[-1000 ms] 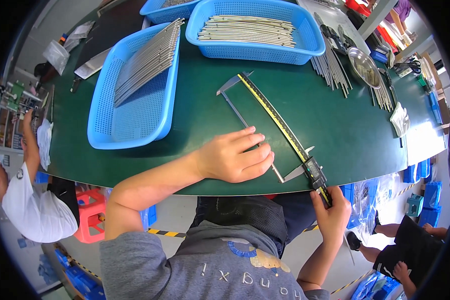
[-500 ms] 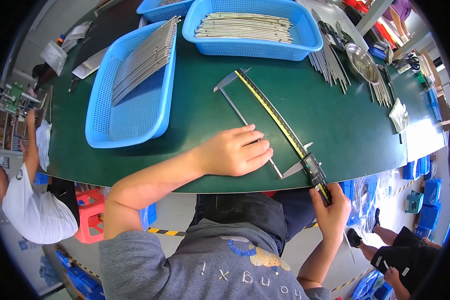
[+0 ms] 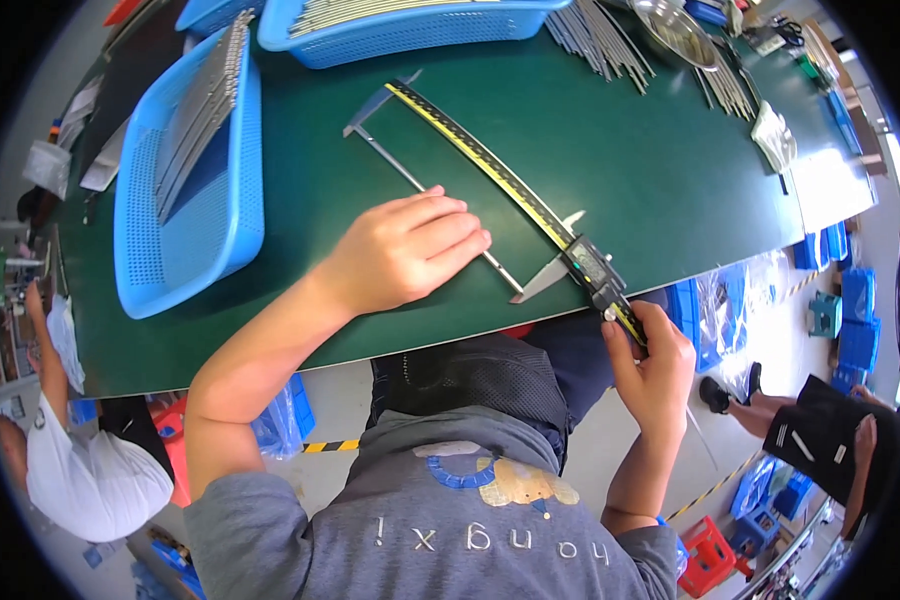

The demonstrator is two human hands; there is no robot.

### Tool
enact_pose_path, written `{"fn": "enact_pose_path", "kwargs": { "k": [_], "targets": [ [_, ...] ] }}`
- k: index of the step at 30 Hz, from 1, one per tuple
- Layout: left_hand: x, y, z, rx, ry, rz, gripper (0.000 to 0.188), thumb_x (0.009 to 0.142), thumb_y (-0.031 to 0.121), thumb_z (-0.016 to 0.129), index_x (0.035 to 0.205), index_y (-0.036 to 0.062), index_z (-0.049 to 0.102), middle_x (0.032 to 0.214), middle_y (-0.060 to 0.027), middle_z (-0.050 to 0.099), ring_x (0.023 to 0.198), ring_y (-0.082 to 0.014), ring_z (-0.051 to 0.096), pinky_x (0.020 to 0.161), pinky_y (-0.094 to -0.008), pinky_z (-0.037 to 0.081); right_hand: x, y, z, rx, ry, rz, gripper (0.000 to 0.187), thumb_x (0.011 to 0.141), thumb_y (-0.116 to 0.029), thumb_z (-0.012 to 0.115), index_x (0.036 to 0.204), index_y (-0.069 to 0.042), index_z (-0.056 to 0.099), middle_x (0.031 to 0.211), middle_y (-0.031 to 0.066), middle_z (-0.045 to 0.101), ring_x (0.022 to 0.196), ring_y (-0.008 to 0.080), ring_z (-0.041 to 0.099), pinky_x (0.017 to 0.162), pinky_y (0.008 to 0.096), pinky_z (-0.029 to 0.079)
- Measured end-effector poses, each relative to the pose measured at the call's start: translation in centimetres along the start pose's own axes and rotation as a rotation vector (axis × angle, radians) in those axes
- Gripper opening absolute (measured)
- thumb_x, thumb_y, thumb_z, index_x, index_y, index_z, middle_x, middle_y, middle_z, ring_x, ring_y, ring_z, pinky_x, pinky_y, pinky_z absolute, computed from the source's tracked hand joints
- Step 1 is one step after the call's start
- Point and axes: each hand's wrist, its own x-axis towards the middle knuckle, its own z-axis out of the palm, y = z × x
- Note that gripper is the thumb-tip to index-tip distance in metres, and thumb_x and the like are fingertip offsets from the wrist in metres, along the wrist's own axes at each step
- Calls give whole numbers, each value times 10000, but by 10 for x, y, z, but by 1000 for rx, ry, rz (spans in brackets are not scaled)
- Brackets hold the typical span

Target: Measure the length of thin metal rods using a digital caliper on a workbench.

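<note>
A thin metal rod point(image 3: 393, 160) lies slantwise on the green table, between the jaws of a long digital caliper point(image 3: 483, 157) with a yellow and black scale. My left hand point(image 3: 405, 250) is closed over the middle of the rod, fingers curled, hiding that stretch. One rod end meets the caliper's far fixed jaw; the near end sits at the sliding jaw point(image 3: 547, 277). At the table's front edge my right hand point(image 3: 652, 365) pinches the near end of the caliper, thumb beside the small round knob under its display point(image 3: 590, 263).
A blue basket point(image 3: 252, 200) at left holds many similar rods. Another blue basket point(image 3: 420, 40) with rods stands at the back. Loose rods point(image 3: 600, 40), a metal bowl point(image 3: 675, 32) and a white glove point(image 3: 773, 138) lie at right. Other people are at both sides.
The head view has shifted, so the table and baskets appear farther left and higher. Both hands keep their holds, and the rod stays between the caliper jaws.
</note>
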Motion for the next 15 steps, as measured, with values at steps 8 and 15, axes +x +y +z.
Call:
{"fn": "enact_pose_path", "kwargs": {
  "k": [8,15],
  "targets": [
    [1,2,2,-2,5,-25,227,674,52,650,893,75,705,894,-46,664,868,-219,651,778,-351,569,-4,-1,1,-18,22,8,284,761,-256,751,866,-40,600,627,91,573,483,220,546,458,311,417],
    [1,4,3,-13,13,-29,221,669,39,657,883,68,704,889,-50,665,865,-217,652,778,-357,571,-4,-5,5,-157,70,0,295,734,-290,759,807,-56,595,574,69,554,447,219,541,429,320,406]
  ]
}}
